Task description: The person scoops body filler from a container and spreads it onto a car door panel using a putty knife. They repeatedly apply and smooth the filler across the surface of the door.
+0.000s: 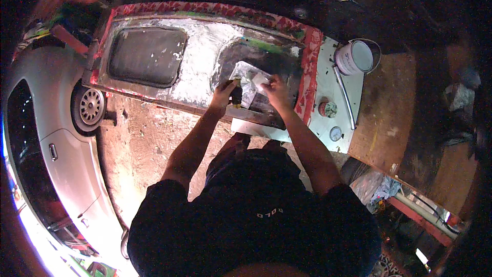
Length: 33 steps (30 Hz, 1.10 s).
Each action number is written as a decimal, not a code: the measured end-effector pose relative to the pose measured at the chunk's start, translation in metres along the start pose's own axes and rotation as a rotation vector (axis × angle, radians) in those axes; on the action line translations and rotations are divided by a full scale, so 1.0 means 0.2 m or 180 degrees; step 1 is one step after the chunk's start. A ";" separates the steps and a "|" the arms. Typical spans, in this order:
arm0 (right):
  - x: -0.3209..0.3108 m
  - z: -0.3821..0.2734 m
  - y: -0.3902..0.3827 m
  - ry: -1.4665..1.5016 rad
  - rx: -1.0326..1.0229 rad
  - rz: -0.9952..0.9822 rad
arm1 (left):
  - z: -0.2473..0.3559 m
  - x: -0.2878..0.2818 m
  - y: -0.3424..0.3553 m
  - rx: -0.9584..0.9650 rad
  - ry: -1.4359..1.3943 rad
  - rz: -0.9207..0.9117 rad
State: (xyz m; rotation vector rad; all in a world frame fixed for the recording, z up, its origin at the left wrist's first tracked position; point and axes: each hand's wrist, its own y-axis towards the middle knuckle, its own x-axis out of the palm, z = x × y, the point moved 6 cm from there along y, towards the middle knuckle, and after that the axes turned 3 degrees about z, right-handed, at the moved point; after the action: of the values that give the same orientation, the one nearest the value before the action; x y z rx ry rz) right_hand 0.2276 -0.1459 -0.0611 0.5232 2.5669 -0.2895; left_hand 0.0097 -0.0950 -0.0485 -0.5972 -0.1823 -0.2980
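A large vehicle panel (197, 46) with a red border and white filler smears lies in front of me. My left hand (223, 96) is closed on a small dark tool with yellowish ends (237, 93); its exact kind is unclear. Close beside it, over the panel's dark recess, is a pale, smeared flat sheet (247, 97). Whether my left hand also grips that sheet cannot be made out. Between the fingers of my right hand (277, 94) is a small white flat piece (260, 80), touching or just above the sheet.
Right of the panel, a white surface (328, 84) carries a paint can (354, 57), a metal tube (345, 97), a small red-rimmed tin (328, 109) and a round lid (335, 134). A brown board (382, 118) adjoins it. A silver car (66, 123) stands at left.
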 end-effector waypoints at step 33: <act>-1.54 0.44 -0.59 -0.0279 0.0170 0.2143 | -0.59 1.64 -0.14 -0.1861 0.0659 -0.1695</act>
State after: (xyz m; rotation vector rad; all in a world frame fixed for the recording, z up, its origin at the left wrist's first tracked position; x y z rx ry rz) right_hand 0.4629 -0.3737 0.0335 1.3084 2.1478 -0.1339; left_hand 0.3182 -0.2579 -0.0469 -1.0881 -0.0470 -0.9445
